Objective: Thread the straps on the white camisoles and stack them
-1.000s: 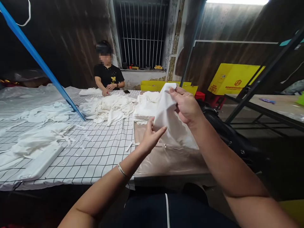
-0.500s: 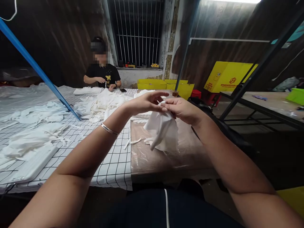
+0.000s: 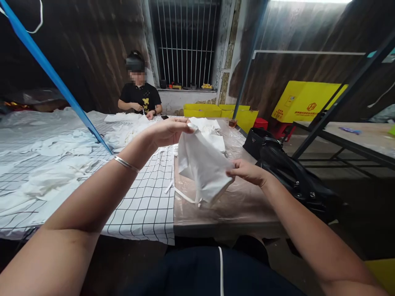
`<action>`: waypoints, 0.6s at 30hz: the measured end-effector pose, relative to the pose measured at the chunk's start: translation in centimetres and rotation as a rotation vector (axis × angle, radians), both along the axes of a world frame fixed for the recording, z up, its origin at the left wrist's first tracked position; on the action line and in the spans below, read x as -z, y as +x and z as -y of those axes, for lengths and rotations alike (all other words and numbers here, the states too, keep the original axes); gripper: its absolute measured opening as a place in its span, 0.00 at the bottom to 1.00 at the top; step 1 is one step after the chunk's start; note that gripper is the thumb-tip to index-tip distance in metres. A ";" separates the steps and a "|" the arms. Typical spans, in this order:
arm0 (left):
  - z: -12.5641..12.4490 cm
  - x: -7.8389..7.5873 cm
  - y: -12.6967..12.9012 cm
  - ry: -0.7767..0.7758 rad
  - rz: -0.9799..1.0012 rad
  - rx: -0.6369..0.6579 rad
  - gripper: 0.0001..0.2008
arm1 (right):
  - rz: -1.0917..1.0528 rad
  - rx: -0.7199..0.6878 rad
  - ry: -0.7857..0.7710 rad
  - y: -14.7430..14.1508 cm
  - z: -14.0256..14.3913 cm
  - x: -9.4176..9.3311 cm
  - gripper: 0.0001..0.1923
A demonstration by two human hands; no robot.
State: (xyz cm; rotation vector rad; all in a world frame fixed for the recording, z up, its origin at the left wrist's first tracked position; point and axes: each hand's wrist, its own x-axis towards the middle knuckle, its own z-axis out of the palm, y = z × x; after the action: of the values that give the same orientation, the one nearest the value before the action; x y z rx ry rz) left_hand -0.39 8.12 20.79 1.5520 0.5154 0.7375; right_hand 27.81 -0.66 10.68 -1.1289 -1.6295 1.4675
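Far left of the frame lies the checked cloth (image 3: 145,205) with loose white pieces (image 3: 46,181) scattered on it, and a blue pole (image 3: 55,78) slanting down from the upper left corner. At upper centre-left another person (image 3: 139,96) sits at the far edge, hands busy with a heap of white fabric (image 3: 129,131).

Moving to the centre, our left hand (image 3: 168,131) is raised, fingers pinched shut on the top corner of the white cloth piece (image 3: 202,164); a bangle (image 3: 126,163) circles that wrist. The piece hangs below and to the right of this hand, above the clear plastic sheet (image 3: 234,205) — a thin white strip (image 3: 183,195) trails from its lower edge toward the table.

Just right of centre, our right hand (image 3: 248,172) is closed on the cloth's right edge, lower than the left, so the piece is stretched on a slant between the two grips. We judge the step to be opening out or turning the piece; the next move seems to call for keeping both pinches firm while finding the next edge.

Further right sit a black bag (image 3: 290,172), yellow bins (image 3: 216,112) and a yellow box (image 3: 304,102).
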 end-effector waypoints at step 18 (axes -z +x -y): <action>1.7 2.1 -1.1 0.050 0.078 -0.181 0.10 | 0.138 0.188 0.117 5.0 0.8 -6.4 0.28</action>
State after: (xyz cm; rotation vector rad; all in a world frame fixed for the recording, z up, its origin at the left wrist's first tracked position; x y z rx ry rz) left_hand -1.54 6.47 18.71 1.5299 0.5881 0.9518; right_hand 32.77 -1.45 17.10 -1.3025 -1.6297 1.1819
